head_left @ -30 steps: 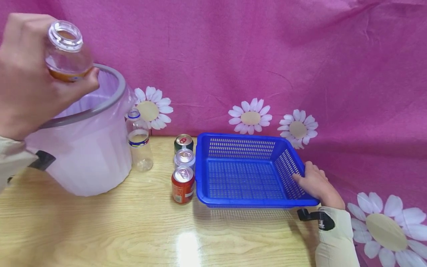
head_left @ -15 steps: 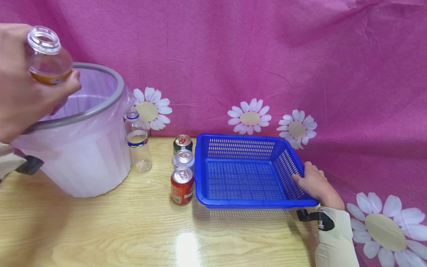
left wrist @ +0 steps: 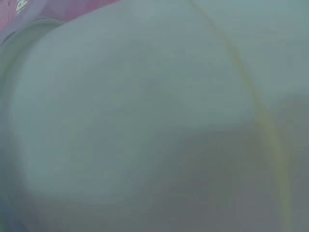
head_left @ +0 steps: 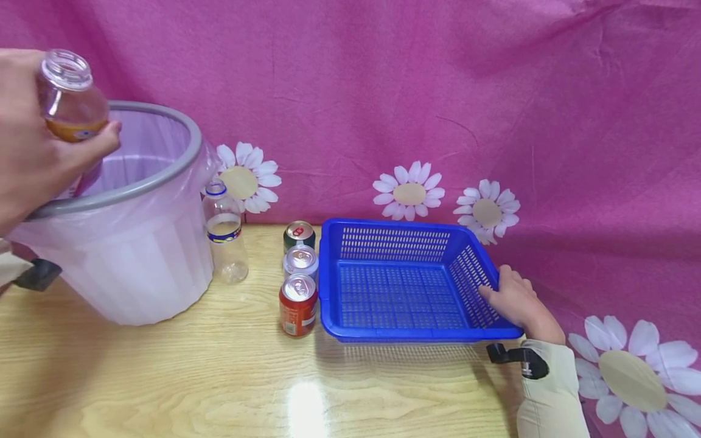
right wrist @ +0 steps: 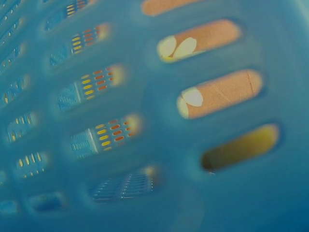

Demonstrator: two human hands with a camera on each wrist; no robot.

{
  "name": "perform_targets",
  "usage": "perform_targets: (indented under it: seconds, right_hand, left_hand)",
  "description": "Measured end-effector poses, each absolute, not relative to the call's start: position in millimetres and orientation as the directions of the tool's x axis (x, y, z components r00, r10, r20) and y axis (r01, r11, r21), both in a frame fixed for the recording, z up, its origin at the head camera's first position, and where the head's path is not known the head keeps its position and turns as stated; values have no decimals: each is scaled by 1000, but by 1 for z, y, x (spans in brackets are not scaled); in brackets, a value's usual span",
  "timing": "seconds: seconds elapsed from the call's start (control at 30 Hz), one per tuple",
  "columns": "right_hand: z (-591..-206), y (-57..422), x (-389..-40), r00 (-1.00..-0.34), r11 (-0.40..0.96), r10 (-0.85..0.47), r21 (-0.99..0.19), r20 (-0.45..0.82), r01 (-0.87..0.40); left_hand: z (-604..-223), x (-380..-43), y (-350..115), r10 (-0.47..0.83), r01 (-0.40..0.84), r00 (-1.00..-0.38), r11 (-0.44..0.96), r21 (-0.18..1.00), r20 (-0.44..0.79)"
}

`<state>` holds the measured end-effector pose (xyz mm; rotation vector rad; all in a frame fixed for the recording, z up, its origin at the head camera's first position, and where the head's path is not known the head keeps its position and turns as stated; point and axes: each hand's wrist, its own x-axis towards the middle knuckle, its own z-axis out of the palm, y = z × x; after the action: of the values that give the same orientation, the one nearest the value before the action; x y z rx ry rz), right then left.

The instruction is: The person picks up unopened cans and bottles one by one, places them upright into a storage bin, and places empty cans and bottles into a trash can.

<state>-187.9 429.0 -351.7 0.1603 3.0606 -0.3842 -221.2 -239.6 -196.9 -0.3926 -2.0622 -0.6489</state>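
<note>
At the left edge of the head view my left hand [head_left: 33,143] grips a clear, capless plastic bottle [head_left: 76,109] with an orange band. It is held upright with its mouth up, over the near left rim of the lined bin [head_left: 145,261]; the bottle's lower part is largely hidden by the hand. The left wrist view shows a blurred pale surface close up. On the other side, my right hand [head_left: 520,304] holds the right rim of a blue plastic basket [head_left: 405,333], thumb inside. Slots of the basket wall [right wrist: 159,198] fill the right wrist view.
A second clear bottle [head_left: 226,240] with a blue neck ring stands beside the bin. Between it and the basket, a dark can [head_left: 299,234], a pale can [head_left: 301,260] and a red can [head_left: 298,310] stand in a row on the wooden table [head_left: 219,377]. Flowered pink cloth [head_left: 350,109] hangs behind.
My left hand has moved left and slightly down with the bottle, over the bin's rim. My right hand stays on the basket, which has not moved.
</note>
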Motion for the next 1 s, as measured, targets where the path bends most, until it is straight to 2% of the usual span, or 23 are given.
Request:
perform_targets:
  seconds: [0.3,0.6,0.77,1.0]
  right_hand:
    - [-352,429,-188,-994,964,93,-245,-58,104]
    - [-354,430,-189,-993,963,94,-246,-67,108]
    - [-354,431,-190,-994,963,94,-247,-60,106]
    - [-354,432,-190,-994,963,94,-246,-63,107]
  left_hand:
    - [-195,-219,-237,53,416,-623,867,273,781]
    - [-196,-224,-237,112,363,-682,910,201,722]
    - [-194,-224,-238,140,333,-759,922,195,636]
    - [-191,-230,-241,184,302,-874,931,205,450]
